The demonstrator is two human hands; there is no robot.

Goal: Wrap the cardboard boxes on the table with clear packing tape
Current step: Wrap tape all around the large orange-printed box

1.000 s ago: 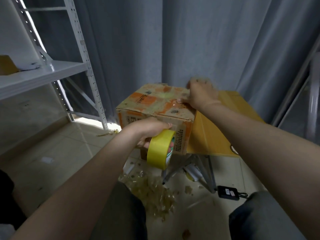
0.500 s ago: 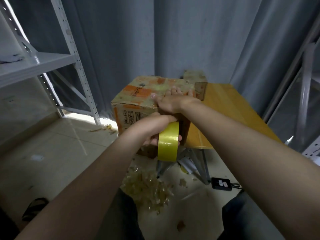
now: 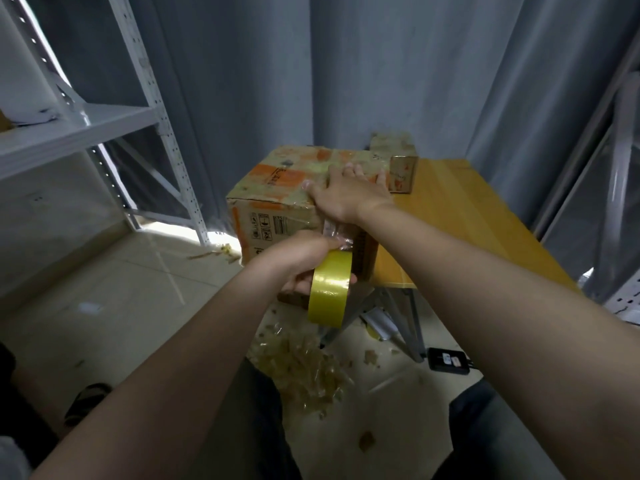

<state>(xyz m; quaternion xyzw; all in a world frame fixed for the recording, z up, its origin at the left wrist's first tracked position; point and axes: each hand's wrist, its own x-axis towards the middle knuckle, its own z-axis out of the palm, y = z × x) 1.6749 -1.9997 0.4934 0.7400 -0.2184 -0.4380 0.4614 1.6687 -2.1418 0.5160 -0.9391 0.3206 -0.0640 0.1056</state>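
A large cardboard box with orange print and glossy tape on it sits at the left end of a small yellow table. My right hand lies flat on the box's top near its front edge, fingers spread. Just below, in front of the box's near face, my left hand grips a yellowish roll of packing tape. A short strip of clear tape runs from the roll up to the box edge under my right hand. A smaller taped box stands at the back of the table.
White metal shelving stands at the left and another rack at the right. Grey curtains hang behind the table. Scraps of used tape litter the tiled floor, along with a black device and a sandal. My knees frame the bottom.
My right hand came from the box's far right corner to its near top edge and now presses flat there. The left hand with the roll dropped slightly, drawing tape out. The small box came into view.
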